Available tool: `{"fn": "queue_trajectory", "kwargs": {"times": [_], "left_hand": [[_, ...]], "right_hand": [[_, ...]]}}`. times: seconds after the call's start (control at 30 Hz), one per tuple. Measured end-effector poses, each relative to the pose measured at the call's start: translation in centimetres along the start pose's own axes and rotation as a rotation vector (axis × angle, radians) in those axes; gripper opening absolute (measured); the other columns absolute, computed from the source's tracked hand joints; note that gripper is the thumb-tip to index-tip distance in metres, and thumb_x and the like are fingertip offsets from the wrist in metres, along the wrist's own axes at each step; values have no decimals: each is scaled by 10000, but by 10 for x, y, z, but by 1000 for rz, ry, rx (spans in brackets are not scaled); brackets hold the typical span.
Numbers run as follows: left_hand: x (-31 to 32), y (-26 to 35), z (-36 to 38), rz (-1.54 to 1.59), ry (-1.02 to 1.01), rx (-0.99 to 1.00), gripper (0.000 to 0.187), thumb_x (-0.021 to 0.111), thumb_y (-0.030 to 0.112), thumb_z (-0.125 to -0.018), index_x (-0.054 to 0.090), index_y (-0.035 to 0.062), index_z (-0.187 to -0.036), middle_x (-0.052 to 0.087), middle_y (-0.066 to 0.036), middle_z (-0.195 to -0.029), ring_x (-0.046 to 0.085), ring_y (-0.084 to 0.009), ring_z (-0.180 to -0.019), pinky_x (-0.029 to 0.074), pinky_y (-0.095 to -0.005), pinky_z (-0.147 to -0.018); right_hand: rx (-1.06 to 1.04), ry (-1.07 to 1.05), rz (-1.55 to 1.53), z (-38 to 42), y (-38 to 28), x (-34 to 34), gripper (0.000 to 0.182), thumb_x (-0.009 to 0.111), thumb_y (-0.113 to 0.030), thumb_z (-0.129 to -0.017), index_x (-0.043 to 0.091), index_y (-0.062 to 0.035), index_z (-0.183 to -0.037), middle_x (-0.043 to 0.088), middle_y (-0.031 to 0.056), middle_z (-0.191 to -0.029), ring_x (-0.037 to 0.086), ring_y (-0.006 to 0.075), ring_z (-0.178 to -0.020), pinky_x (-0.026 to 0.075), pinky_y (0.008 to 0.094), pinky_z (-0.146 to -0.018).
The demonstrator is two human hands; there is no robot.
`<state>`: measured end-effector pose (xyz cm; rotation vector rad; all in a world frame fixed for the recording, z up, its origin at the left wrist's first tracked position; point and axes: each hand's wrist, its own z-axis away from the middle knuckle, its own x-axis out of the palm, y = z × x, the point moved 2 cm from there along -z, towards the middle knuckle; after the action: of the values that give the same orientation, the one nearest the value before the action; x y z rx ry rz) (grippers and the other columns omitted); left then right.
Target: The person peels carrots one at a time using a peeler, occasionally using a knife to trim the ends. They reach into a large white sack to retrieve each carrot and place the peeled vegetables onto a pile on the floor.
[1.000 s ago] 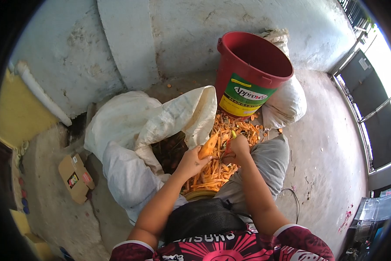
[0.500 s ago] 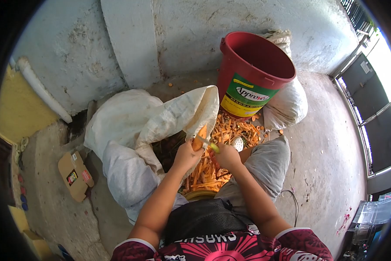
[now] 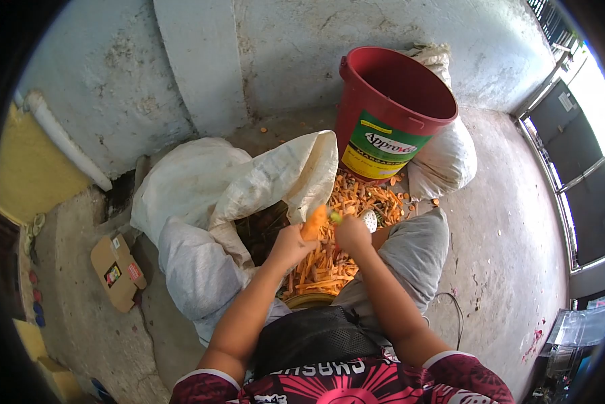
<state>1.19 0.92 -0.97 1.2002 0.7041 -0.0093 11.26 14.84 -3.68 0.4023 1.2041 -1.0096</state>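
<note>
My left hand is closed around the lower end of an orange carrot, held with its tip pointing up. Beside it, my right hand grips a small green-handled knife; the blade is smeared by motion now and showed against the carrot earlier. Orange peelings lie in a heap below both hands. Near my left hand gapes the mouth of a pale woven sack, with dark contents I cannot make out.
A red bucket with a margarine label stands among peelings near the wall. Behind it leans a filled white sack. Between my legs shows a yellowish rim. A white perforated shoe is beside my right hand. Flattened cardboard lies left.
My right hand has lifted slightly, and the knife has come away from its place across the carrot. The left hand has tilted the carrot a little and stays closed on it.
</note>
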Motion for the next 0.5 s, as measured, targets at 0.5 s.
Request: {"fn": "queue_trajectory", "kwargs": {"times": [0.5], "left_hand": [[4, -16, -15, 937, -82, -386, 352, 463, 339, -848, 521, 13, -968, 555, -74, -720, 549, -131, -616, 446, -248, -460]], "right_hand": [[19, 83, -250, -1, 17, -3, 252, 491, -205, -747, 580, 20, -817, 598, 188, -741, 576, 340, -708, 450, 404, -628]]}}
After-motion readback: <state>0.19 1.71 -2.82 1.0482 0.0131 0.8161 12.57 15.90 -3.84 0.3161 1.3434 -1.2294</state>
